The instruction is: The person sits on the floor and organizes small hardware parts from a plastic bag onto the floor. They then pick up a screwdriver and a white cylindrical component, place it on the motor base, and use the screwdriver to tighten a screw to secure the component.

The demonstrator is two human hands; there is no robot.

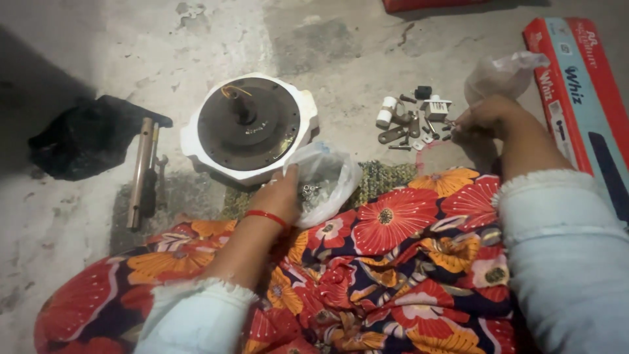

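Head view looks down on a person sitting on a concrete floor (78, 229) with a red flowered cloth (393, 262) over the lap. Their left hand (278, 193), with a red band at the wrist, is closed on the edge of a small clear plastic bag (324, 180) that holds a cluster of small metal screws or nuts; the bag rests at the edge of the lap, just below a round motor housing (249, 124). That housing has a white rim and a dark metal disc on top, with a short shaft and a few wires at its centre. The right hand (481, 118) reaches out to the right, fingers pinched together at the edge of a heap of small parts (413, 121) lying on the floor: metal brackets, screws, white plastic pieces and a small black block. Whether the fingers actually grip a piece cannot be told. A crumpled clear bag (501, 75) lies just behind that hand, and a red and light blue carton (583, 92) lies to its right. Left of the housing lie a metal rod (141, 170) and a black bag (85, 137).
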